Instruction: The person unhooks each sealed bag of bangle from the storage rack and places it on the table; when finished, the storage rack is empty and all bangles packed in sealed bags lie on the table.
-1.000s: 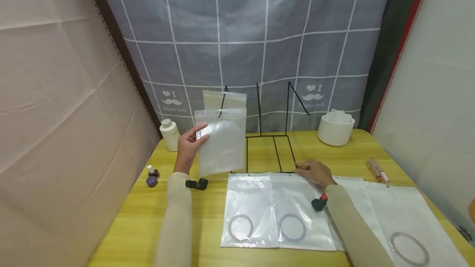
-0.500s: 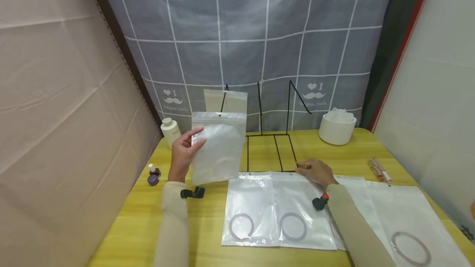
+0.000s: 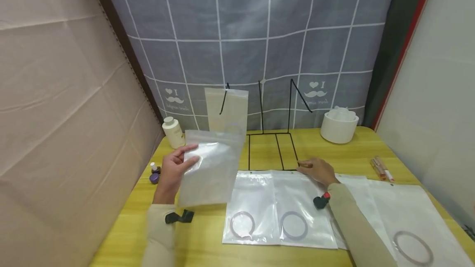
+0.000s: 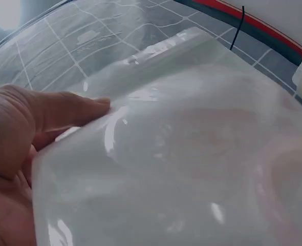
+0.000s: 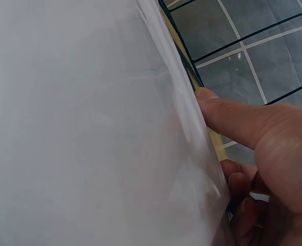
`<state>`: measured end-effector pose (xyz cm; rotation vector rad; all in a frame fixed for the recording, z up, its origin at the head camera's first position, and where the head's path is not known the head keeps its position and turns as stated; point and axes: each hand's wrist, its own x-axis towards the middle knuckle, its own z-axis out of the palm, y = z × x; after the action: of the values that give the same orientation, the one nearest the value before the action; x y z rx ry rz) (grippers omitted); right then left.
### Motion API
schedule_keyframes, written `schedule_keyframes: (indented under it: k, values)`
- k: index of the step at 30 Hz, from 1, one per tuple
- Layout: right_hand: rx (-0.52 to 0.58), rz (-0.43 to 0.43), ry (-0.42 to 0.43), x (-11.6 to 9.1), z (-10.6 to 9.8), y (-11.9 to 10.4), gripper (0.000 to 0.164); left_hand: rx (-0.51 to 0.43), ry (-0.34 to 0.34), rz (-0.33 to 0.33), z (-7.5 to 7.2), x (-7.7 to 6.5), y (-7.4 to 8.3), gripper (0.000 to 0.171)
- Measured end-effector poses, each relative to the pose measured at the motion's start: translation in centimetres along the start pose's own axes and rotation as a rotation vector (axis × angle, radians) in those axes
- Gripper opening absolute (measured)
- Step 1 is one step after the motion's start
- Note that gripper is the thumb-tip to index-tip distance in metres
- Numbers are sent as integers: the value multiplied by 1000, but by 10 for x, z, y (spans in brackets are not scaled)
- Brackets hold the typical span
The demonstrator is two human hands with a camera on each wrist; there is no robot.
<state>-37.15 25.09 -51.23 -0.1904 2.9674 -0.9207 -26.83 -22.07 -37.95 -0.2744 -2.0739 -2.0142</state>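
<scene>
My left hand (image 3: 174, 170) pinches the left edge of a clear zip bag (image 3: 212, 172) between thumb and fingers, holding it tilted above the table. A pinkish ring (image 4: 264, 189) shows faintly through that bag in the left wrist view. Behind it, another zip bag (image 3: 235, 108) hangs at the left prong of a black wire rack (image 3: 279, 151). My right hand (image 3: 318, 171) grips the rack's front right corner; in the right wrist view its thumb (image 5: 233, 115) lies along the wire and the other fingers are curled, partly hidden.
Several flat zip bags with rings lie in front, such as a bag (image 3: 252, 205) near the rack and a larger bag (image 3: 419, 213) at right. A white bottle (image 3: 173, 132), purple-capped jar (image 3: 154, 178), white round container (image 3: 339, 126) and slim tubes (image 3: 382, 169) stand or lie around.
My left hand has drawn its zip bag off the left prong, down and toward me, so the hanging bag behind shows more. The right hand stays at the rack's corner.
</scene>
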Motion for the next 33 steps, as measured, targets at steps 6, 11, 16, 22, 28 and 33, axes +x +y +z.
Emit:
schedule_keyframes:
  k: [6, 11, 16, 22, 28, 33]
  values:
    - [-1, -33, 15, 4, -5, -1, 53, 188, 6, -328, -20, -15, -54, 37]
    - [-17, -35, 21, 8, -7, 0, 52, 340, 25, -443, -30, -15, -94, 35]
    - [5, -20, 10, 8, -6, -1, 53, 393, 18, -456, -32, -17, -110, 32]
    - [11, -10, 13, 4, -3, -1, 53, 597, 0, -360, -30, -22, -116, 29]
    - [8, -6, 9, 1, -1, 0, 52, 783, -116, -305, -31, -31, -113, 42]
    - [9, -3, 10, 0, -1, 1, 52, 914, -186, -327, -35, -32, -111, 48]
